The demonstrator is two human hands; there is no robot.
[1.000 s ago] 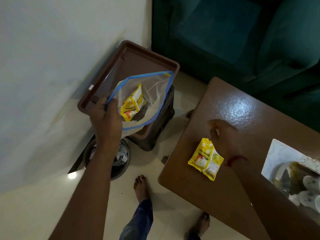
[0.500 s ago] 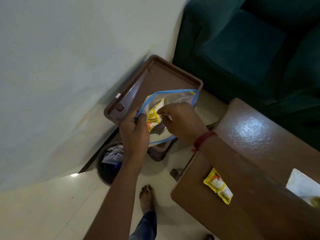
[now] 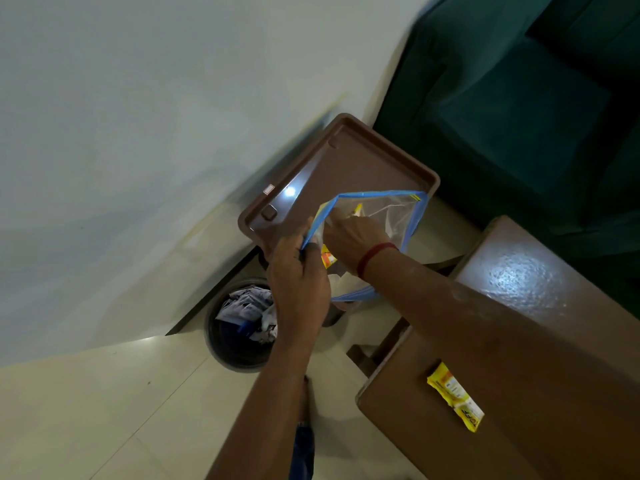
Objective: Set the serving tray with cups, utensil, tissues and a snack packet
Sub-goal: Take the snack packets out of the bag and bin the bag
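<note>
A clear plastic bag with a blue rim (image 3: 398, 216) hangs over the brown serving tray (image 3: 346, 161), which leans by the wall. My left hand (image 3: 298, 271) pinches the bag's rim on its near left side. My right hand (image 3: 353, 233) reaches down inside the bag's mouth, fingers among the yellow snack packets (image 3: 327, 258) in it; whether it grips one is hidden. Another yellow snack packet (image 3: 455, 396) lies flat on the brown table (image 3: 536, 341) at the right.
A round bin (image 3: 242, 327) holding crumpled wrappers stands on the floor below the tray. A dark green sofa (image 3: 519, 98) fills the upper right. A pale wall covers the left. My foot shows on the tiled floor near the bottom.
My right hand left the packet on the table, came across to the bag and has pushed deeper into it. The view has shifted left, and the white item on the table has gone out of view.
</note>
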